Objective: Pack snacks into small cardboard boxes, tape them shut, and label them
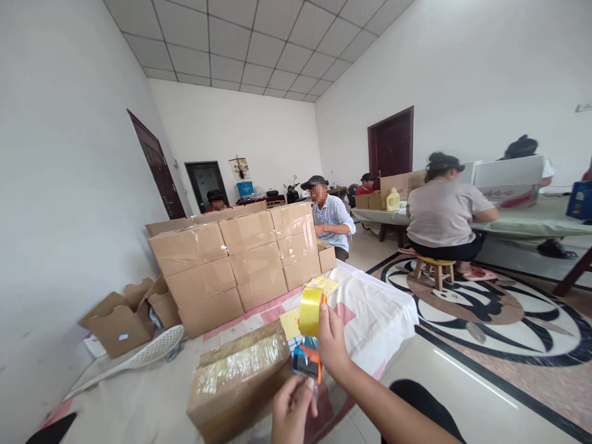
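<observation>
My right hand (333,343) grips a tape dispenser (307,361) with an orange and blue frame and a yellow tape roll (310,311) on top, held upright above the table. My left hand (291,410) pinches the clear tape end just below the dispenser's blade. Right beside both hands, at the near left, lies a taped cardboard box (238,385) with shiny tape over its top.
A stack of sealed cardboard boxes (240,265) stands behind on the white-covered table (370,308). Open empty boxes (123,317) and a white plastic basket (152,348) lie at the left. Several people sit working at other tables, one on a wooden stool (435,268).
</observation>
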`<control>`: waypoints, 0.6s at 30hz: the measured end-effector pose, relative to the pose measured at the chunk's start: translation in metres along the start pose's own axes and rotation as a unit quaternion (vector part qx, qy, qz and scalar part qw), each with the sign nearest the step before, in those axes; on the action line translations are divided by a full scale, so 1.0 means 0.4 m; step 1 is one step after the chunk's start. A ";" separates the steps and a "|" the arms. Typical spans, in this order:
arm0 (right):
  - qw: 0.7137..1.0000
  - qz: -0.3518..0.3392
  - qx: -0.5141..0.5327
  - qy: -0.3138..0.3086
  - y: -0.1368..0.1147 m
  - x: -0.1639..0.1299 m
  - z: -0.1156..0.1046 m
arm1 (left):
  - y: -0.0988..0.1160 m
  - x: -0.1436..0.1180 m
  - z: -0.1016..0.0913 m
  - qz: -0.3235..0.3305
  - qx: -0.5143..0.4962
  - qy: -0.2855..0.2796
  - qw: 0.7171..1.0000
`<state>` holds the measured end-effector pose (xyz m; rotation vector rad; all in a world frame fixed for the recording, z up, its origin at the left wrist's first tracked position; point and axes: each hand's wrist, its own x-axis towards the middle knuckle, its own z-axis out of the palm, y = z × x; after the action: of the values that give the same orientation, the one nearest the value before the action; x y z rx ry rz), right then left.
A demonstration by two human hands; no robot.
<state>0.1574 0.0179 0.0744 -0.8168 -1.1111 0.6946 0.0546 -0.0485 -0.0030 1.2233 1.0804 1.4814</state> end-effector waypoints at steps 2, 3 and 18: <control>1.000 0.003 -0.003 0.011 0.000 0.001 0.000 | 0.000 -0.003 0.005 0.002 -0.011 0.004 1.000; 1.000 0.004 -0.001 0.014 0.000 0.002 0.001 | 0.001 -0.005 0.008 -0.001 -0.019 0.006 1.000; 1.000 -0.012 -0.014 -0.010 0.001 -0.002 -0.001 | 0.028 -0.009 0.007 -0.008 0.040 0.015 0.999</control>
<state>0.1574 0.0177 0.0736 -0.8208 -1.1490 0.6701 0.0565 -0.0542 0.0075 1.2484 1.1768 1.4606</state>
